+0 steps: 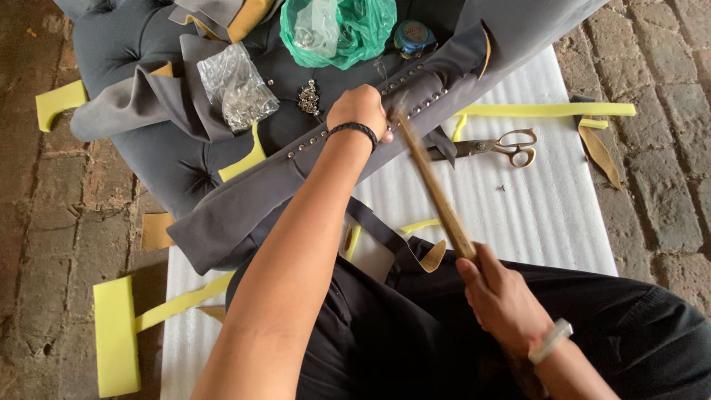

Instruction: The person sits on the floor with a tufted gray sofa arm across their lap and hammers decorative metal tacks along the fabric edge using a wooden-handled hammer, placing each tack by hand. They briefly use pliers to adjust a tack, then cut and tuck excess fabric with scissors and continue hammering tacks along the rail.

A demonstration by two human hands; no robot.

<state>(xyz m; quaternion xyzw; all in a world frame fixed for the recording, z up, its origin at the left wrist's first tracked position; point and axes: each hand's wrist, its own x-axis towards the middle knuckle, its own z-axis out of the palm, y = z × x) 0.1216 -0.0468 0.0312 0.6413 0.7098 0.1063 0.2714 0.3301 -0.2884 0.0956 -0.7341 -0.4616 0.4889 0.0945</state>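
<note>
My right hand grips the wooden handle of a hammer, which slants up and left; its head is blurred near the grey upholstered panel. My left hand, with a black wristband, rests fingers-closed on the panel's edge beside a row of metal studs; what it pinches is hidden. The panel belongs to a grey tufted cushioned piece lying across a white foam sheet.
Scissors lie on the foam sheet to the right. A clear bag of metal studs, a green plastic bag and a blue tape measure sit on the cushion. Yellow foam strips lie around on brick paving.
</note>
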